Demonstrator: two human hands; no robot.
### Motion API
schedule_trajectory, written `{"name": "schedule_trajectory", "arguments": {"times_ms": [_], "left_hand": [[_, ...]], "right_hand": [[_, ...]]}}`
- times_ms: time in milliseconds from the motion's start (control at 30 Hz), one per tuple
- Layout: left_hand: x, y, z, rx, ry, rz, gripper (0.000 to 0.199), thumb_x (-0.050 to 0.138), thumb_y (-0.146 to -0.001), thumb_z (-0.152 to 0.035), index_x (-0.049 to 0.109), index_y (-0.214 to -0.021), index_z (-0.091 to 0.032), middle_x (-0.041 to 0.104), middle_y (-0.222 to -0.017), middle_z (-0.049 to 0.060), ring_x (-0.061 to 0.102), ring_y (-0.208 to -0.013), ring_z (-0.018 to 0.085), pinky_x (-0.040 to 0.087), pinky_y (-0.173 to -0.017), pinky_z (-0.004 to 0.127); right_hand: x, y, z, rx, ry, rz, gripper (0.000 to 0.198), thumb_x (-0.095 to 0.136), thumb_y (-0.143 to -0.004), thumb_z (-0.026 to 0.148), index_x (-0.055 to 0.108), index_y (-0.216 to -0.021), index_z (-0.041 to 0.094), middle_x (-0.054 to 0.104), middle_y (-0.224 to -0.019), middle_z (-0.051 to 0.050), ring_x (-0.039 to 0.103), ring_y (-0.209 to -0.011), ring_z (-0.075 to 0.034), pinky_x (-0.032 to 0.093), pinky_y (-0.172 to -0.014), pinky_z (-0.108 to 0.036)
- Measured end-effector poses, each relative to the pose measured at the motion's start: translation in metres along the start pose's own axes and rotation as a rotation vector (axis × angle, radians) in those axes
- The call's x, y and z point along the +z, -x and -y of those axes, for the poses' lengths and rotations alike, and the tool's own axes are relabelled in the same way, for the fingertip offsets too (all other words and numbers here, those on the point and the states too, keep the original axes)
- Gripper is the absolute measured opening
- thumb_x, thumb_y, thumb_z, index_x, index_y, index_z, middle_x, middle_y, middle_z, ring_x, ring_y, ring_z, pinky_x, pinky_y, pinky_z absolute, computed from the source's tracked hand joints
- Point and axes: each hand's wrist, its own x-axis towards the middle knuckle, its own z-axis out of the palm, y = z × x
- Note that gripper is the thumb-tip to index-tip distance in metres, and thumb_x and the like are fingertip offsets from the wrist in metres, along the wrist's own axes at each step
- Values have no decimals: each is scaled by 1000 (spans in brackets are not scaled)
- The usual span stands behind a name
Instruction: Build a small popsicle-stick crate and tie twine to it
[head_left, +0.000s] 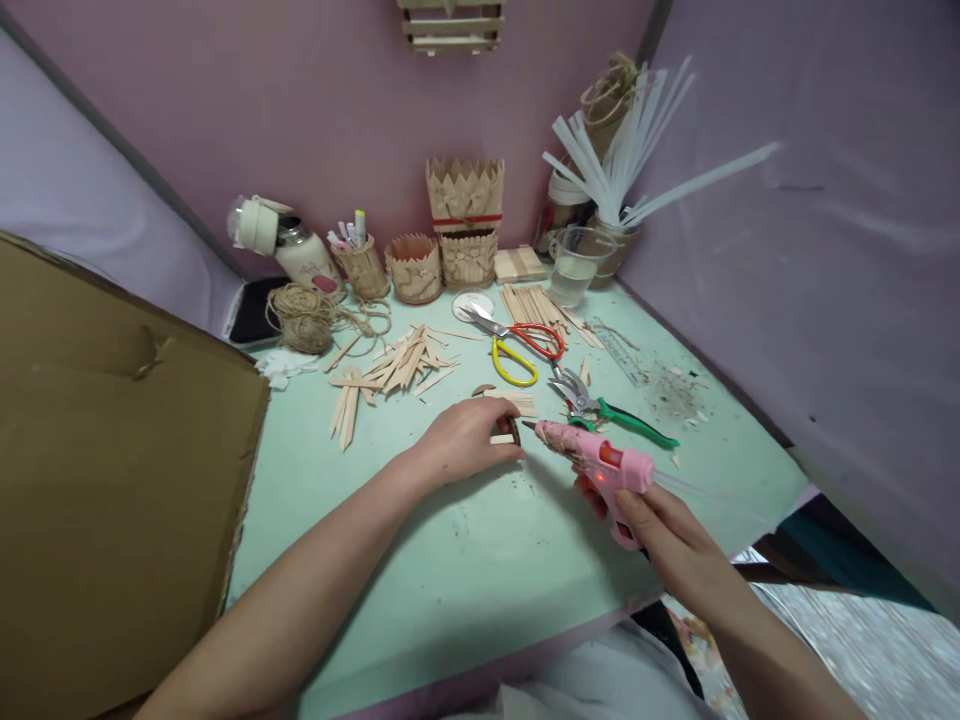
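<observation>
My right hand (664, 525) is wrapped round the handle of a pink hot glue gun (589, 455), its small light glowing red. The gun's nozzle points left, close to a small dark curved piece (514, 430) with a pale wooden strip beside it. My left hand (466, 440) pinches that piece between thumb and fingers; much of it is hidden behind them. Just beyond my left fingers lie a row of short wooden strips (517, 403) and a thin brown half-round piece (483, 390).
Scissors (517, 345) and green-handled pruning shears (630, 420) lie behind the gun. Loose wooden sticks (412, 360) spread behind my left hand. Twine (304, 318), stick-covered cups (415, 270) and a plastic cup of liquid (576, 270) stand along the back. Cardboard (127, 460) borders the left.
</observation>
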Motion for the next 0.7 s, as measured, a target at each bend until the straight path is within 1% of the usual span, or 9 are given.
{"name": "schedule_trajectory", "arguments": {"times_ms": [100,200,267,400,533,633,700], "left_hand": [[0,0,1,11,-11,2,38,67,-77,-39,65,-110,-20,71,-101,5,64,-90,25,48,-74,34],[-1,0,1,26,-26,4,36,66,-77,-39,66,-107,-20,70,-99,5,64,-88,24,48,-73,33],[0,0,1,28,-30,2,34,65,-77,-38,66,-106,-20,70,-98,5,64,-88,24,47,-72,33],[2,0,3,35,-30,-9,33,64,-77,-36,65,-106,-20,70,-97,5,63,-87,24,46,-71,33],[2,-1,3,32,-32,-11,32,65,-76,-36,66,-104,-20,70,-96,4,63,-88,24,46,-71,32],[2,-1,3,22,-34,-5,31,65,-75,-35,66,-103,-20,70,-97,4,64,-89,24,46,-71,31],[2,-1,3,21,-36,-5,31,64,-76,-35,66,-103,-20,70,-97,4,64,-89,24,46,-71,31]], "right_hand": [[1,0,4,-5,45,1,52,46,-86,68,65,-73,21,66,-74,-4,57,-67,-19,50,-56,-27],[2,-1,4,-17,87,-32,53,45,-86,69,61,-68,21,60,-67,-2,53,-62,-17,48,-54,-26],[3,-1,3,-18,88,-50,54,46,-85,70,60,-66,21,59,-66,-2,53,-62,-17,48,-55,-26],[5,-2,-1,-14,64,-61,53,47,-85,69,67,-74,21,64,-73,-3,57,-68,-18,51,-58,-26],[5,-4,-6,19,38,-64,53,48,-85,69,72,-82,21,68,-78,-4,61,-74,-20,53,-60,-26],[5,-5,-7,10,51,-59,56,48,-84,71,74,-87,21,69,-78,-5,62,-72,-20,53,-60,-26],[4,-5,-7,5,53,-59,56,48,-84,70,75,-90,22,71,-82,-6,63,-73,-20,53,-60,-25]]}}
